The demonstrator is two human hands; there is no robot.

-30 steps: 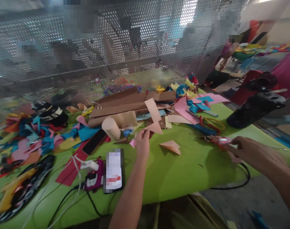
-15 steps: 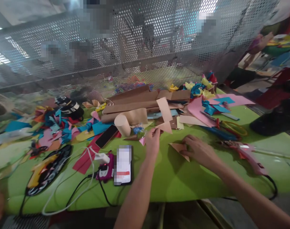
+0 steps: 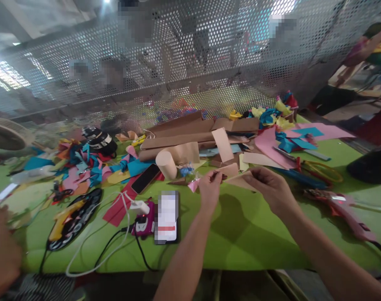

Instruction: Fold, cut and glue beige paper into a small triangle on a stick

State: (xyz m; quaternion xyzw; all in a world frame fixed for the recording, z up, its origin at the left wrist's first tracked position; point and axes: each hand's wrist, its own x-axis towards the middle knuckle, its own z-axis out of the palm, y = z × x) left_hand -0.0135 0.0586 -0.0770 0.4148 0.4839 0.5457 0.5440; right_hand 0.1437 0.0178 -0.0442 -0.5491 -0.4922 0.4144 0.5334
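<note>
My left hand (image 3: 209,190) is closed in a pinch on a small tan paper piece (image 3: 230,169), held above the green tabletop. Facing it, my right hand (image 3: 268,188) grips a tan paper triangle (image 3: 240,180) between thumb and fingers, raised off the surface. The two pieces are close together; whether they touch I cannot tell. Just behind my left hand lie a small pink paper scrap (image 3: 193,185) and a blue crumpled bit (image 3: 186,170). A tan paper cylinder (image 3: 166,165) stands further back to the left.
A pink glue gun (image 3: 350,213) with a cord lies at right, near yellow-and-red-handled scissors (image 3: 322,169). Left are a lit phone (image 3: 167,217), a purple power adapter (image 3: 144,219) with cables, and a yellow glue gun (image 3: 63,221). Another person's hand (image 3: 3,251) rests at far left.
My right hand has lifted the paper triangle off the table and brought it toward my left hand. The view has shifted slightly; the other person's hand shows more at left.
</note>
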